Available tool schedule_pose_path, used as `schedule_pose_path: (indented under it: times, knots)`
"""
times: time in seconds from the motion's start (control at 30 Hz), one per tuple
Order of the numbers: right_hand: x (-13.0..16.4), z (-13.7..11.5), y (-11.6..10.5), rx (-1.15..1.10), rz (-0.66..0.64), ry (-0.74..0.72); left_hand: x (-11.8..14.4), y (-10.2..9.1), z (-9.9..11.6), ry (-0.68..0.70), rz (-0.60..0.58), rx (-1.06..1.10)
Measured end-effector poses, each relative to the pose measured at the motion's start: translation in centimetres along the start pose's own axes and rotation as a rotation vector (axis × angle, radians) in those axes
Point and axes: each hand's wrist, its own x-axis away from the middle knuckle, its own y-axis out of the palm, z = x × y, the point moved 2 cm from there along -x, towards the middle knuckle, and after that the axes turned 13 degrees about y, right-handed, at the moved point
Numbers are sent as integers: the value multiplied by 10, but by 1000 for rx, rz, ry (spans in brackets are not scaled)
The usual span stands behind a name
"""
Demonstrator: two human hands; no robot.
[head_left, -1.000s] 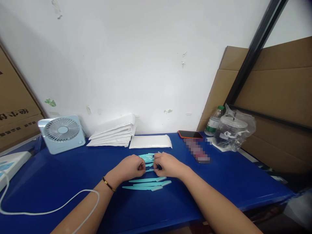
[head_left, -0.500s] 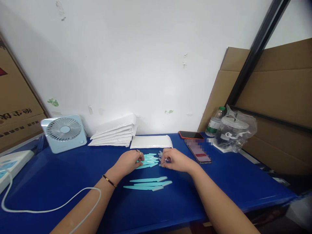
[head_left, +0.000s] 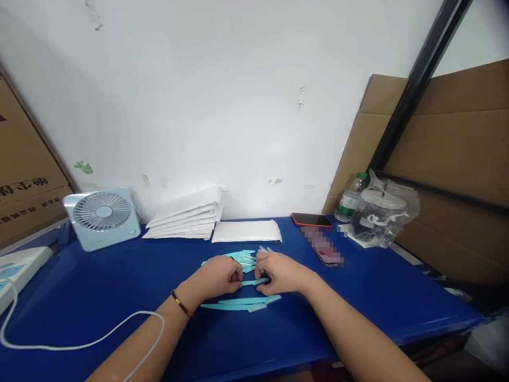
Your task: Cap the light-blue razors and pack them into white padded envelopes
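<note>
So the left hand (head_left: 219, 276) and right hand (head_left: 281, 271) are held just apart, with fingertips pinched in on both sides, and one teal razor (head_left: 249, 283) is clamped between them. It's pretty much lying sideways across the gap: one end is gripped by the left fingers, the paler end by the right ones, and only the middle bit can be seen properly. Two more teal razors (head_left: 234, 306) are laid out just below, on the near side of the hands. Behind, a pile of razors (head_left: 247, 260) is partly hidden by the left hand, and some small clear pieces (head_left: 263, 249) are half covered by the right; can't tell exactly what those are. Everything's spread on a blue table (head_left: 358, 318), with a white packet (head_left: 246, 232) placed farther back.
</note>
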Motion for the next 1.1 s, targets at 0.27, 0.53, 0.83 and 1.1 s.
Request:
schedule_pose_path:
  times: [0.27, 0.53, 0.83, 1.1]
  knots:
    - [-5, 15, -2, 4, 32, 57, 1, -3, -12, -3, -4, -212]
    - [9, 22, -22, -184, -21, 122, 6, -17, -10, -30, 93, -100]
    - [4, 2, 3, -66, -140, 43, 6, -5, 10, 41, -44, 97]
    - [-2, 5, -3, -25, 66, 69, -1, -6, -5, 23, 61, -39]
